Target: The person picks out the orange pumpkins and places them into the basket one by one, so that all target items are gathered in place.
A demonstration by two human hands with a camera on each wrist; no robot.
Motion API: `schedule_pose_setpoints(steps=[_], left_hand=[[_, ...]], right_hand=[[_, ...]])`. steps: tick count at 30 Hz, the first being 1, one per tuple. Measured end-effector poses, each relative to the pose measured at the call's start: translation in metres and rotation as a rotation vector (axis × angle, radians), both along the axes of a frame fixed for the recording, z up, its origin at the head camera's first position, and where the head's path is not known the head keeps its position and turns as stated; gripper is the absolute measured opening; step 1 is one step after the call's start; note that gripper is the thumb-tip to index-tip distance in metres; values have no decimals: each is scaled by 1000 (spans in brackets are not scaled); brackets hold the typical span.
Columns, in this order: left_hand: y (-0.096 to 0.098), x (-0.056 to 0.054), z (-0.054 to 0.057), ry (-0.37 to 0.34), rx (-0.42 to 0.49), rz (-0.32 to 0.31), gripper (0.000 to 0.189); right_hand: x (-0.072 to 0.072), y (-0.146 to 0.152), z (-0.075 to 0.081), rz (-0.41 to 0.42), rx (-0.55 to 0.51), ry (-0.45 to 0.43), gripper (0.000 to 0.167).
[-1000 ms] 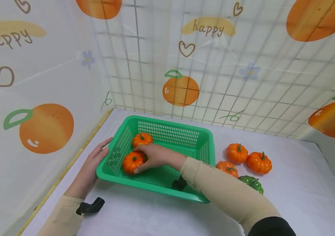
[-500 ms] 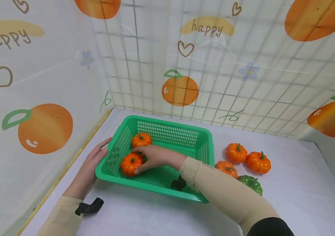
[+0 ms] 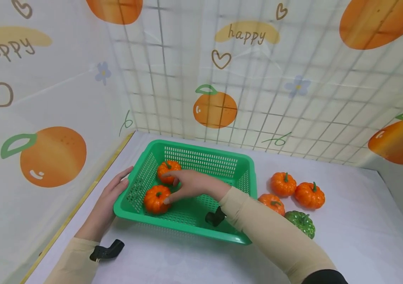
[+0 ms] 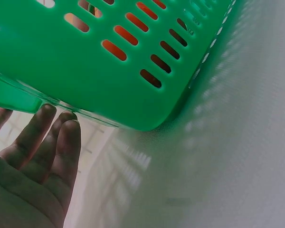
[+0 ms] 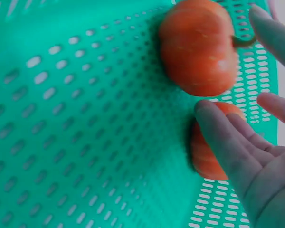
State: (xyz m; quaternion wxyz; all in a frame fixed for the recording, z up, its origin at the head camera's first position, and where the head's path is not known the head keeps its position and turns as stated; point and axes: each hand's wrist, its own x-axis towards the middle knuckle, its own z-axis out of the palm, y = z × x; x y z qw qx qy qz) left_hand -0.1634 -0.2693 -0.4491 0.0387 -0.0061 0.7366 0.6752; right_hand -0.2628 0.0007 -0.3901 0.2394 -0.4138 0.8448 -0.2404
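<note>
A green plastic basket [image 3: 187, 230] with slotted walls sits in front of me, holding two small orange pumpkins at its left end. My right hand [image 3: 195, 185] is inside it, fingers spread and holding nothing. Its thumb tip overlaps the edge of the front pumpkin [image 3: 155, 200], while the fingertips hang over the back pumpkin [image 3: 166, 167]. In the right wrist view, both pumpkins lie beside the spread right hand [image 5: 261, 156]. My left hand [image 3: 107, 201] rests against the basket's left end; the left wrist view has its extended fingers [image 4: 64, 147] right at the rim.
Right of the basket on the white tabletop [image 3: 350, 221] are several more pumpkins: an orange one [image 3: 283, 184], another orange one [image 3: 309, 195], a partly hidden orange one [image 3: 272, 203] and a green one [image 3: 300, 223]. A wire grid [image 3: 269, 114] behind printed sheeting stands at the back.
My right hand has let go of the front pumpkin and lifted slightly, its fingers spreading. That pumpkin has shifted a little left and toward me. The left hand stays at the basket's end.
</note>
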Motion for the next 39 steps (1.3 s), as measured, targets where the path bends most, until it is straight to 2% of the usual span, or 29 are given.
schedule_pose_setpoints(steps=[9, 18, 23, 34, 39], left_hand=[[0, 4, 1, 9, 22, -4, 55], [1, 3, -1, 5, 4, 3, 55], [2, 2, -2, 4, 7, -3, 55], [-1, 1, -1, 24, 4, 4, 54], [-1, 1, -1, 29, 9, -3, 54]], right_hand=[[1, 16, 14, -67, -143, -63, 81], [13, 36, 33, -96, -281, -80, 75], [20, 54, 41, -149, -346, -95, 71], [25, 102, 50, -257, -401, -91, 70], [30, 128, 57, -345, -394, -84, 70]])
